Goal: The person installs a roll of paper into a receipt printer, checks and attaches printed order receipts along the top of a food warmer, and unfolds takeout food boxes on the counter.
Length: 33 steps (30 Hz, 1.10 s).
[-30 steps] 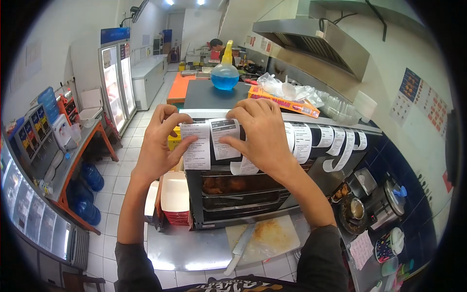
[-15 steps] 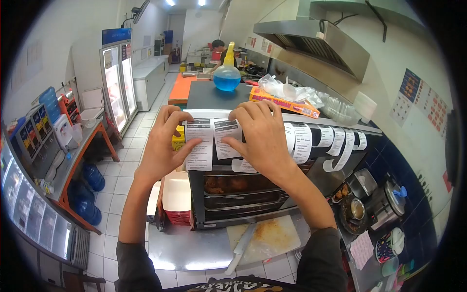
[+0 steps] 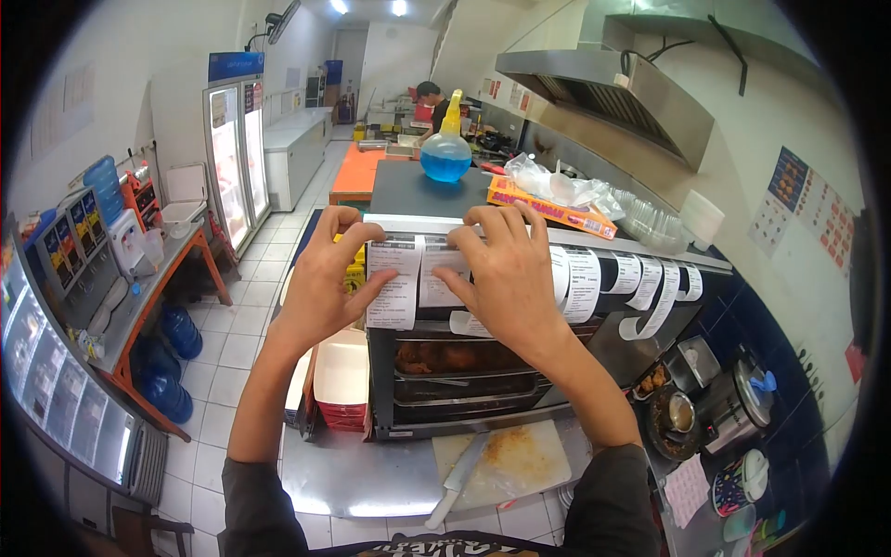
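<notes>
A printed paper receipt [image 3: 394, 288] hangs at the left end of the rail [image 3: 408, 224] above a dark display case. My left hand [image 3: 320, 278] grips its left edge, fingertips near the top and thumb on the front. Right beside it is a second receipt [image 3: 438, 290], partly covered by my right hand [image 3: 510, 274], whose bent fingers and thumb hold it. Farther right along the rail, several more receipts [image 3: 585, 286] hang down, some curling at the bottom.
A spray bottle with blue liquid [image 3: 446, 156] and an orange-yellow box [image 3: 548, 206] sit on top of the case. Below, a knife [image 3: 459, 478] lies on a stained cutting board [image 3: 520, 459]. White food boxes [image 3: 341, 371] stand left. A person [image 3: 436, 102] is far back.
The second receipt, tilted before, now hangs straighter and more of it is behind my right hand. Both hands stay at the rail while the view shifts slightly.
</notes>
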Motion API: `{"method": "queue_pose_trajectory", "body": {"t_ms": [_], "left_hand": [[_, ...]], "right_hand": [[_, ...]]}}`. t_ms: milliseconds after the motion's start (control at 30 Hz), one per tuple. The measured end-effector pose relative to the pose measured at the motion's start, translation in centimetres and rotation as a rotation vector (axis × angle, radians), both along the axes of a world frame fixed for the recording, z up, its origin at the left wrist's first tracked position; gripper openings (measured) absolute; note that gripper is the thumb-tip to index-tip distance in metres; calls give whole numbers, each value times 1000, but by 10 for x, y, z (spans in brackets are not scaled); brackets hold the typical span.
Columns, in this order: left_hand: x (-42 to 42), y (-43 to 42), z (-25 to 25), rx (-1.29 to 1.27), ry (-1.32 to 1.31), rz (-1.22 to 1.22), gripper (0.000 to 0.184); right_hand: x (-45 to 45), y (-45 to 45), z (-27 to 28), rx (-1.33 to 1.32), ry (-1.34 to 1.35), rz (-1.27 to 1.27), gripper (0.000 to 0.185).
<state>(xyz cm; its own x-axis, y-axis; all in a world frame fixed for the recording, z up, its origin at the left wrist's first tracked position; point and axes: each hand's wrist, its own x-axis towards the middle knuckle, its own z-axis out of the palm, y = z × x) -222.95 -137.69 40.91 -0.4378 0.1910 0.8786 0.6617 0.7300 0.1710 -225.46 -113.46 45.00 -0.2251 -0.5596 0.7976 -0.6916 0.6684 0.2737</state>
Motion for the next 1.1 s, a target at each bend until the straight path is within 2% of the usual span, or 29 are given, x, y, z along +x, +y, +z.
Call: {"method": "queue_pose_trajectory", "body": {"t_ms": [400,567,667,733,833,933,1033,1100], "left_hand": [[4,8,-4,-28,191,117,31],[2,7,3,-105,262,61,24],[7,5,11,-152,230,69,22],[6,2,11,-193,189,82,21],[6,3,10,-175,194,76,16],[5,6,4,-145,235,103,17],[5,1,2,-156,164,124,19],[9,1,2,-150,135,129,21]], "right_hand": [[2,5,-6,27,49,22,33],[2,8,-6,73,28,-9,29],[-4,9,-6,49,39,17,31],[-10,11,-8,34,73,42,23],[-12,12,-9,29,60,58,22],[-14,13,-12,33,61,82,23],[-23,14,-12,20,214,89,22],[-25,18,-11,43,195,107,22]]}}
